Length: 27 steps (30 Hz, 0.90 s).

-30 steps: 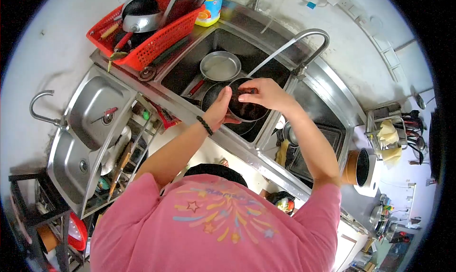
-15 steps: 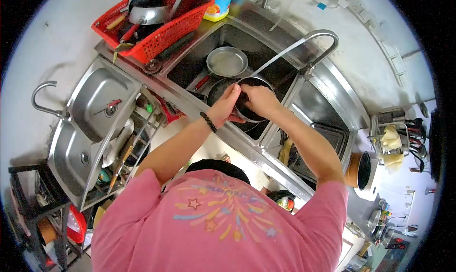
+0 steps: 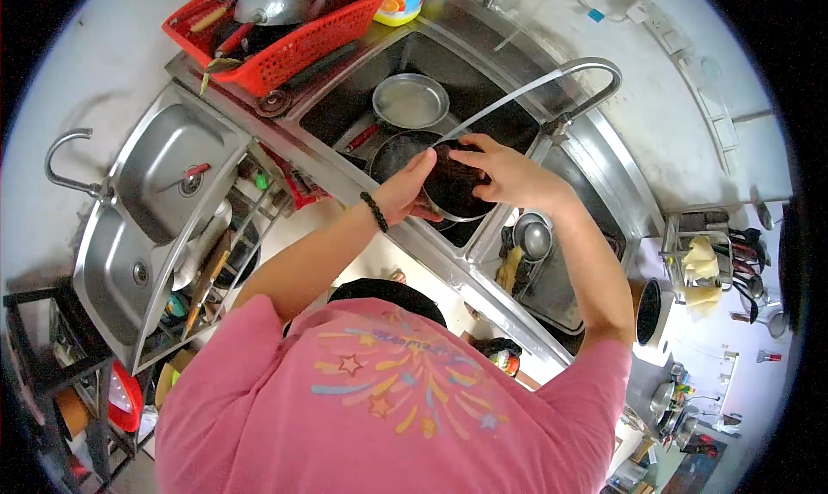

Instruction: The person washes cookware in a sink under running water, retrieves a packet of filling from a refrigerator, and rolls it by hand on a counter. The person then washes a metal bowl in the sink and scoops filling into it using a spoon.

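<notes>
My left hand (image 3: pixel 407 190) grips the left side of a dark-bottomed round pot (image 3: pixel 450 182) with a light metal rim, thumb over the rim and fingers underneath. The pot is tipped so its inside faces me. Above its right edge is my right hand (image 3: pixel 516 173), its fingers apart and nothing visible in them; fingertips reach over the pot's mouth. A stream of water (image 3: pixel 509 99) runs from the curved faucet (image 3: pixel 595 67) to the pot's upper edge. Behind the pot, a dark pan (image 3: pixel 397 156) and a round metal pan (image 3: pixel 410 101) with cloudy liquid lie in the sink (image 3: pixel 332 119).
A red basket (image 3: pixel 297 58) of pans and utensils stands at the sink's left, beside a yellow-labelled bottle (image 3: pixel 402 2). The right basin contains a ladle-like metal bowl (image 3: pixel 533 237) and a tray (image 3: pixel 561 295). Another double sink (image 3: pixel 164 183) stands at left.
My right hand has drawn back to the right from inside the pot, and its fingers have spread. The pot's inside shows more now. A metal bowl in the right basin has come into sight.
</notes>
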Tool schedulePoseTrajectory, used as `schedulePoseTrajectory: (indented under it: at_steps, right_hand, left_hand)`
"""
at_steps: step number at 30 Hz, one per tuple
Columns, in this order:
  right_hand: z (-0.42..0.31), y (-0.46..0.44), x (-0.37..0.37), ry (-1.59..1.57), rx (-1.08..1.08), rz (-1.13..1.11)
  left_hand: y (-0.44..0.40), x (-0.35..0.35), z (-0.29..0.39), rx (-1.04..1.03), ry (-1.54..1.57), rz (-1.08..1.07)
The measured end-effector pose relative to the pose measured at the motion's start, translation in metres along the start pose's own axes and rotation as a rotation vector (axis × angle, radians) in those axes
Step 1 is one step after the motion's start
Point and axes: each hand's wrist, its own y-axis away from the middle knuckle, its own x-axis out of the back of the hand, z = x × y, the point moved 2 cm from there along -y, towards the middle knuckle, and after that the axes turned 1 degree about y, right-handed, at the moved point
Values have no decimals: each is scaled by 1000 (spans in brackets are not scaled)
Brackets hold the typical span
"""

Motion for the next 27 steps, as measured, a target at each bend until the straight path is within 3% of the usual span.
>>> schedulePoseTrajectory:
  at_steps: [2, 6, 8, 10, 12, 18, 22, 25, 27]
  right_hand:
    - [-5, 1, 1, -76, 3, -20]
    - [-8, -2, -3, 114, 212, 50]
    - [-8, -3, -10, 6, 132, -64]
    - [-13, 2, -9, -84, 40, -44]
    - [-12, 5, -13, 81, 7, 150]
    - [3, 0, -29, 324, -264, 83]
    - [1, -1, -27, 366, -290, 55]
    - [-7, 5, -5, 287, -378, 84]
    - [-11, 15, 11, -119, -158, 61]
  left_hand:
    - [-5, 0, 4, 64, -16, -80]
    - [-8, -4, 27, 95, -101, -162]
    - [-6, -12, 37, 45, -177, -214]
    - [-1, -21, 46, 28, -209, -180]
    - [-2, -26, 50, -15, -317, -207]
    - [-3, -41, 40, 63, -303, -87]
    - [-12, -36, 29, 110, -213, -65]
    - [-18, -29, 23, 118, -101, -151]
    - [-16, -26, 23, 110, -114, -120]
